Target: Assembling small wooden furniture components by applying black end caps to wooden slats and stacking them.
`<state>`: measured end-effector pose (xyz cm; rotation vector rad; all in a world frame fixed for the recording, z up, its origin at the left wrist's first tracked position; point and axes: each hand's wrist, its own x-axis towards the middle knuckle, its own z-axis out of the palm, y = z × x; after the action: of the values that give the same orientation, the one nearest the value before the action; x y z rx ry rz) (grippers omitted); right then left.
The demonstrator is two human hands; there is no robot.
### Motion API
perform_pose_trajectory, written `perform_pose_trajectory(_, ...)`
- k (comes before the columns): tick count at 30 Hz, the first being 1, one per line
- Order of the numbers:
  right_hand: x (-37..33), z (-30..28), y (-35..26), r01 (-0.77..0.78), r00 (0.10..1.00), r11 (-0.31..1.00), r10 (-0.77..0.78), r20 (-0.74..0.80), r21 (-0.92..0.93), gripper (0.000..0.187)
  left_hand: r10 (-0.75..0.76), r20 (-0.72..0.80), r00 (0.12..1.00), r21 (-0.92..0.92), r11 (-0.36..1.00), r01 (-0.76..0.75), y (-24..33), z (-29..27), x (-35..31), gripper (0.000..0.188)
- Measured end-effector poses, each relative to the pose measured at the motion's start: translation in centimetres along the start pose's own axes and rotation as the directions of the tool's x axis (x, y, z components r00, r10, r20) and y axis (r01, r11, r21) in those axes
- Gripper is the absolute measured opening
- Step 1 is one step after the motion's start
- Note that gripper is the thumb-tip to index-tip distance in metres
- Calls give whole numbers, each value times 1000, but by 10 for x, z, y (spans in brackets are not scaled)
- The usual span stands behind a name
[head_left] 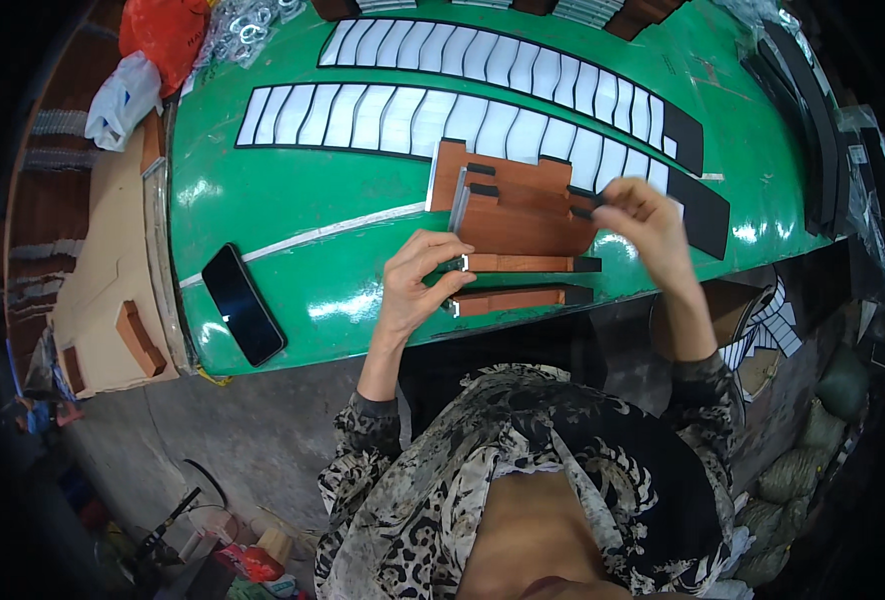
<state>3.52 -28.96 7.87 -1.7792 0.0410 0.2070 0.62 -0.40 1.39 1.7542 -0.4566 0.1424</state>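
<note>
My left hand [421,282] is closed, thumb and forefinger pinching the left end of a narrow reddish-brown piece [523,264] with a black right end. Just behind it, several reddish-brown panels [518,220] with black pads at their corners stand or lean together. At their right end, my right hand [648,222] has its fingers bent in a pinch beside a black pad; what lies between the fingertips is too small to tell. A second narrow brown piece [513,300] rests at the table's near edge, in front of the left hand.
Two long black-backed strips of white labels [393,118] [483,60] lie across the green table [363,250]. A black phone [243,305] lies at left, beside cardboard [113,270]. Plastic bags [126,100] stand at the far left. Black strips [808,130] lie along the right edge.
</note>
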Motion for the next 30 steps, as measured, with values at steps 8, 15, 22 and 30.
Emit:
perform_pose_trajectory(8, -31, 81, -22, 292, 956, 920, -272, 110, -262, 23, 34, -32, 999, -8, 999, -35, -3, 5, 1, 30)
perform_pose_trajectory(15, -36, 95, -28, 432, 895, 763, -429, 123, -481, 28, 110, -42, 993, 12, 994, -110, -5, 5, -1, 32)
perform_pose_trajectory(22, -36, 97, -34, 463, 854, 669, -512, 92, -581, 29, 134, -71, 988, 12, 991, -133, -6, 5, -1, 31)
perform_pose_trajectory(30, -35, 99, -33, 452, 877, 681, -457, 147, -577, 30, 162, -68, 985, 30, 987, -160, -9, 6, -2, 35)
